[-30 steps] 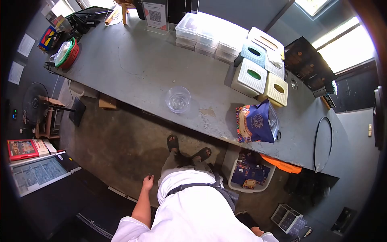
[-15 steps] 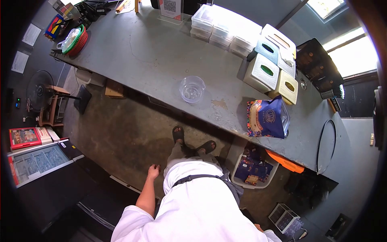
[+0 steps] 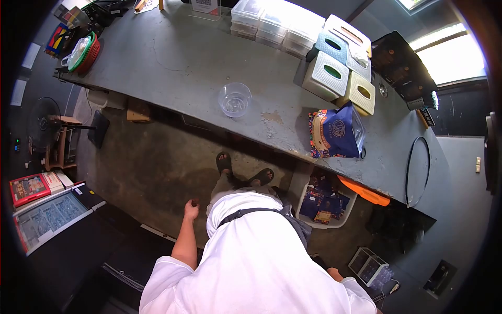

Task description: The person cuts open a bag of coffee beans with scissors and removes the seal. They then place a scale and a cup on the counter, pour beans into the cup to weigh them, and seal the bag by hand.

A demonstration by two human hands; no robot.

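My left hand [image 3: 192, 209] hangs beside my body over the floor, fingers loosely bent with a gap at the thumb. Nothing shows in it. Only a small part of my right hand [image 3: 334, 273] appears past my right side, its fingers hidden by my white shirt. Neither hand touches the grey counter [image 3: 157, 68] in front of me. On the counter stands a clear round plastic tub [image 3: 234, 100]. To its right, near the front edge, a dark blue printed pouch [image 3: 334, 132] stands upright.
Tissue boxes [image 3: 327, 76] and clear plastic boxes [image 3: 282, 26] line the counter's back. Below sits a white bin [image 3: 329, 226] of blue packets, beside an orange object [image 3: 363, 191]. A black hoop [image 3: 418, 172] is at right. A fan [image 3: 44, 123] and a glass-topped case [image 3: 57, 214] are at left.
The whole view has shifted, so the counter and its items sit higher and further left. More of my right hand shows. The tub and pouch keep their places on the counter.
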